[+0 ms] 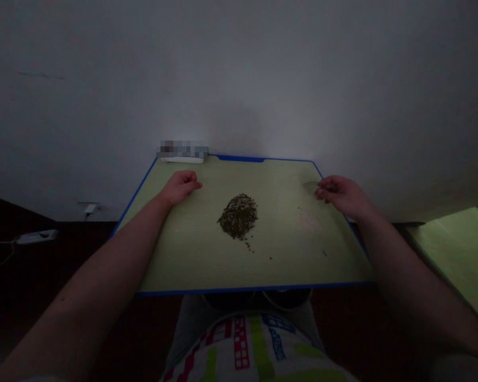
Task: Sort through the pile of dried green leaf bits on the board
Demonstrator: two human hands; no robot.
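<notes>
A heap of small dark greenish-brown seeds or beans [239, 216] lies in the middle of the pale green table top [191, 260]. A few loose grains trail off its near side. To the left of the heap, my left hand [181, 187] rests over the table with its fingers curled and thumb forward; nothing shows in it. At the right edge, my right hand [342, 195] pinches a thin, see-through piece [310, 185], perhaps plastic, whose exact kind I cannot make out. A faint pinkish flat patch [309, 219] shows on the table just below that hand.
A white box-like object [183, 158], partly blurred out, stands at the back left corner by the wall [239, 74]. Blue edging borders the table. A power strip [37, 236] with cords lies at lower left. Another pale green surface [458, 249] is at right.
</notes>
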